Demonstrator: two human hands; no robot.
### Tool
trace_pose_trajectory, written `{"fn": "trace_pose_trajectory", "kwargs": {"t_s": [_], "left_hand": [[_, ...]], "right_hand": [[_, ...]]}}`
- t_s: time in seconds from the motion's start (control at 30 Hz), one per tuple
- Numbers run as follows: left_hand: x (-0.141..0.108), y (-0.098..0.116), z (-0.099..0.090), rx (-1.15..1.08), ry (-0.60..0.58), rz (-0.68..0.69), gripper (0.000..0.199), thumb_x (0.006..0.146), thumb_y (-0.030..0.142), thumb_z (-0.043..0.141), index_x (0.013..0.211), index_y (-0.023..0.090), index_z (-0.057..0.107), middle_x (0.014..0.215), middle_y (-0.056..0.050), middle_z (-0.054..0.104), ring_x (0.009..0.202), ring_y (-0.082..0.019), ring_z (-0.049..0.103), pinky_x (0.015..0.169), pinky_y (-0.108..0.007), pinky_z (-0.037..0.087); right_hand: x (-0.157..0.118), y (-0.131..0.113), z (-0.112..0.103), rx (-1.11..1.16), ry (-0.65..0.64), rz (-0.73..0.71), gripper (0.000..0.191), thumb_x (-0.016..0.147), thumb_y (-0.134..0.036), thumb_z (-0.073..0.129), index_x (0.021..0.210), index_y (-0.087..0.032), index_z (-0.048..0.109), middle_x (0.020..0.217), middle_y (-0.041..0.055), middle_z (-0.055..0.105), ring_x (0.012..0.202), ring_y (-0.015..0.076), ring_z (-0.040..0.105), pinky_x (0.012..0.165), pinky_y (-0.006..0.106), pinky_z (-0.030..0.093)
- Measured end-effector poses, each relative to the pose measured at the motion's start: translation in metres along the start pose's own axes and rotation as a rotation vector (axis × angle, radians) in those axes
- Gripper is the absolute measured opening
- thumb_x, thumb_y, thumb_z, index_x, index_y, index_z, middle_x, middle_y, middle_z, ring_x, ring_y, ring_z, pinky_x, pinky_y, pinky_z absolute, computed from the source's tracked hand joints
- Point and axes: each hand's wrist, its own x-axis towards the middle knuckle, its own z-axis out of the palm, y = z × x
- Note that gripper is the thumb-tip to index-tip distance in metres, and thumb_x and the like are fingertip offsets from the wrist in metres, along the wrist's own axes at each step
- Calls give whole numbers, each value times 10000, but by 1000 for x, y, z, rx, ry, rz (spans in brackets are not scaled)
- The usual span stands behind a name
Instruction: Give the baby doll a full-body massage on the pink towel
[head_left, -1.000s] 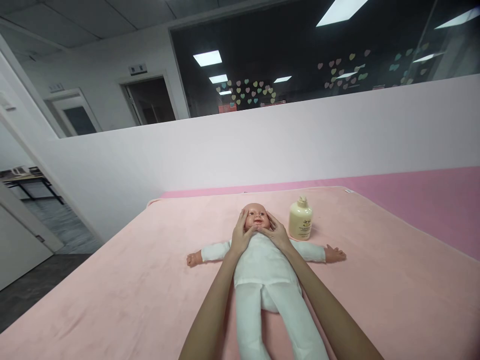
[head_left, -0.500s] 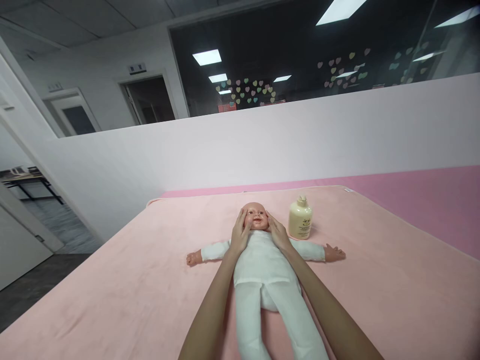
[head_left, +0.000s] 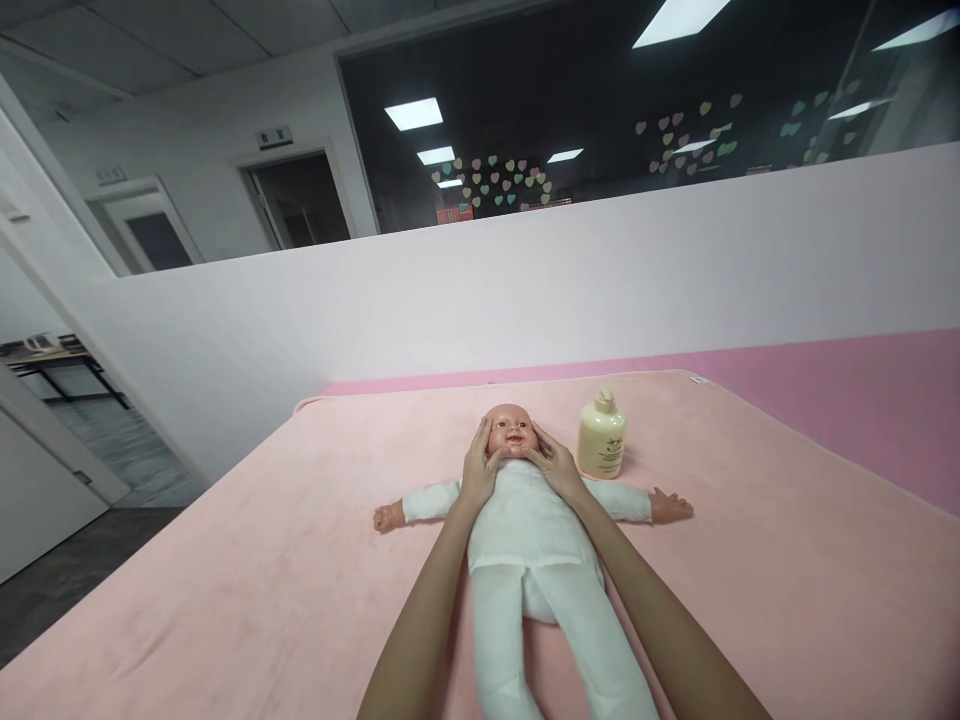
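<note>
A baby doll (head_left: 532,525) in white clothes lies on its back, arms spread wide, its bald head away from me. My left hand (head_left: 480,468) cups the left side of the doll's face, fingers along the cheek and thumb at the chin. On the other side, my right hand (head_left: 555,465) holds the face in the same way, its thumb reaching toward the chin. Between the two thumbs the doll's mouth stays visible. Just right of my right hand stands a pale yellow bottle (head_left: 601,440) with a pump top and dark print.
Under the doll is a pink blanket (head_left: 300,560) over a wide surface. A low white wall (head_left: 480,310) runs behind it, with a dark window (head_left: 600,100) bearing heart stickers above. Pink padding (head_left: 840,400) lies beyond the blanket at the right.
Both thumbs have shifted down and inward from the doll's cheeks to its chin. The other fingers stay along the sides of the face. Doll and bottle have not visibly moved.
</note>
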Motion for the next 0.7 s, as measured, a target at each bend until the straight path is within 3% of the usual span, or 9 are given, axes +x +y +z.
{"fn": "trace_pose_trajectory", "kwargs": {"t_s": [0.37,0.43,0.57,0.7], "left_hand": [[0,-2,3,-24,35,-6,532,931,468,313,1379,194,403,1469,-73,339,1364,-170,286,1152,-354,186],[0,-2,3,-42,33,-24,543,913,485,363,1376,204,405,1471,-71,335,1365,-181,284,1150,-355,191],[0,-2,4,-25,24,-10,750,740,469,658,1387,211,381,1475,-88,322,1373,-238,262,1138,-388,222],[1,-4,4,-29,21,-10,727,736,416,668,1381,223,392,1478,-82,317,1374,-236,260,1139,-394,219]], "right_hand": [[-2,-3,-3,-127,13,-52,649,738,-561,599,1288,-225,523,1358,31,467,1302,208,395,1120,388,265],[-3,-3,-2,-130,30,-48,629,743,-567,589,1273,-231,539,1348,28,480,1307,208,387,1125,392,254],[-2,-1,1,-48,18,-19,731,655,-512,699,1294,-208,515,1374,48,453,1290,226,411,1105,398,303],[-1,-2,3,23,8,1,804,598,-454,752,1313,-194,491,1387,62,434,1285,232,416,1092,389,331]]}}
